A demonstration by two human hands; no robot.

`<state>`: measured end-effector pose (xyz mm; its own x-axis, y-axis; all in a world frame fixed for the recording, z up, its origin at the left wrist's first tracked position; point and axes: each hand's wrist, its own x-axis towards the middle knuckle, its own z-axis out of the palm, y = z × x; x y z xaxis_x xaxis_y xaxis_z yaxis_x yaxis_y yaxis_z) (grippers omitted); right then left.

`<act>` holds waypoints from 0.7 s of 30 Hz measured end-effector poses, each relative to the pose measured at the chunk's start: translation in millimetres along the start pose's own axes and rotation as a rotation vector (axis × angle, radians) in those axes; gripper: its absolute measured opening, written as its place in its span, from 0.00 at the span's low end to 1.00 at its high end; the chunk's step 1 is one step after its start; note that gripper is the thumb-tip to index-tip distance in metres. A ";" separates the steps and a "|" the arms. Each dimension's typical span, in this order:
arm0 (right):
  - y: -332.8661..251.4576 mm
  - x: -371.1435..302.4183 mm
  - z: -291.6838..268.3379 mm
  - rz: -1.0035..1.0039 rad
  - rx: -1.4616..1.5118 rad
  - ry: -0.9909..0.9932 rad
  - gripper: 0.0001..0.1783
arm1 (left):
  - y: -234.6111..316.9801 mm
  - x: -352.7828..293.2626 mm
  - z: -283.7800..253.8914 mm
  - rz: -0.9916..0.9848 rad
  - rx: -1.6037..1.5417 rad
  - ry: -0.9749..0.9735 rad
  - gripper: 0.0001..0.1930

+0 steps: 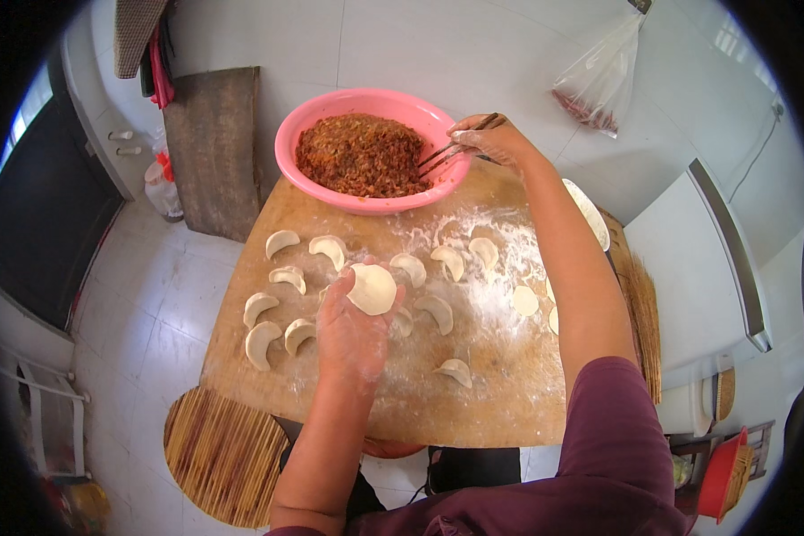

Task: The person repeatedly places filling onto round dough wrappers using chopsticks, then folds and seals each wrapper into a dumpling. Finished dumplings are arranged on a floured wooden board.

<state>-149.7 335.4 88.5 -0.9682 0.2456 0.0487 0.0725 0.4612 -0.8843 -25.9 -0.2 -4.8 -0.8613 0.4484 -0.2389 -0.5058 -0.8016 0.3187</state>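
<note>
A round dough wrapper (372,289) lies in my left hand (352,332), which is cupped under it above the board. My right hand (500,143) grips a pair of dark chopsticks (444,159), their tips in the reddish-brown filling (359,154). That filling is heaped in a pink basin (372,203) at the far edge of the wooden board (500,406). Several folded crescent dumplings (261,345) are spread over the board around my left hand. A flat wrapper (525,301) rests on the floured part near my right forearm, with others partly hidden behind that arm.
At the lower left is a round slatted mat (223,456). A brown wooden panel (213,152) leans on the wall beside a jar (163,192). On the right are a straw broom (640,313), a white cabinet-like appliance (688,268) and a red basin (722,473). A plastic bag (598,80) hangs on the wall.
</note>
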 end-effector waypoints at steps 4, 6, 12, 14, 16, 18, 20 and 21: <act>7.6 0.3 3.2 0.102 0.082 0.045 0.13 | -0.1 -0.1 6.1 0.011 0.002 0.016 0.19; 7.6 1.8 3.5 0.116 0.078 0.060 0.13 | -0.7 1.2 5.9 0.014 -0.005 0.000 0.19; 14.3 -0.4 6.7 0.099 0.112 0.077 0.12 | 0.5 6.8 3.4 0.012 -0.031 0.000 0.19; 17.7 -0.8 6.8 0.077 0.145 0.078 0.12 | 0.2 8.0 3.9 0.014 -0.029 -0.001 0.19; 22.6 -1.1 7.2 0.058 0.197 0.083 0.12 | -0.6 8.7 2.8 0.013 -0.029 -0.010 0.18; 25.0 -0.3 8.6 0.057 0.224 0.100 0.13 | -2.0 10.6 0.6 0.012 -0.031 -0.030 0.18; 25.4 -1.0 8.6 0.075 0.250 0.122 0.13 | -4.0 11.8 1.5 0.019 -0.053 0.011 0.17; 22.5 -3.5 10.7 0.093 0.263 0.131 0.13 | -4.3 12.2 1.3 0.027 -0.063 0.032 0.16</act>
<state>-147.3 335.8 63.5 -0.9199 0.3922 0.0058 0.0789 0.1995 -0.9767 -34.3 9.2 -7.9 -0.8719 0.4144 -0.2610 -0.4777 -0.8370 0.2669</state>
